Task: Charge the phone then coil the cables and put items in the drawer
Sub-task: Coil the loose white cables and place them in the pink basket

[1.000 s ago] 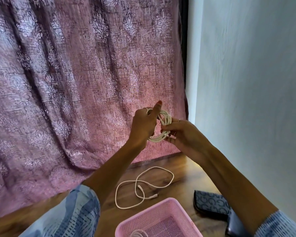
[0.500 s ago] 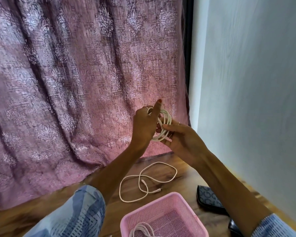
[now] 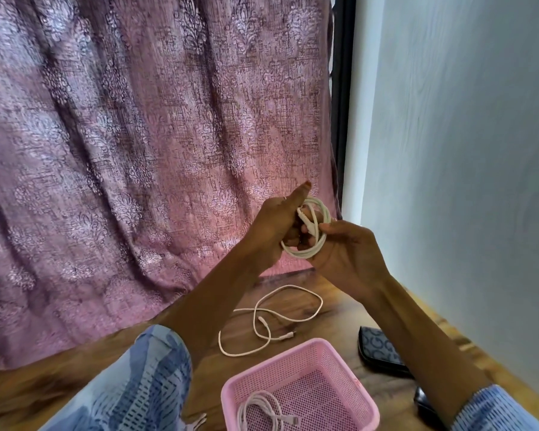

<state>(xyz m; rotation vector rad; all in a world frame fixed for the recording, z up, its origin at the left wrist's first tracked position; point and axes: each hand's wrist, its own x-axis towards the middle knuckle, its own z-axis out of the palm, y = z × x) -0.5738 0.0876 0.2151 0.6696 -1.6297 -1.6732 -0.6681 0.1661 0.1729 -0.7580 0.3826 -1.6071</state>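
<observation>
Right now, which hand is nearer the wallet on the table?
Right. The right hand is raised above and behind the wallet, on its side of the table; the left hand is farther left. Both hold the coil.

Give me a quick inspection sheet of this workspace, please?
Surface: wooden tabletop, partly covered.
Job's things: pink basket holding a coiled white cable.
Clutter: patterned dark wallet beside the basket.
Hands: left hand and right hand both grip a white cable coil, raised above the table.
Cables: one loose white cable lies uncoiled on the wood.
Surroundings: pink patterned curtain behind, pale wall to the right.
</observation>
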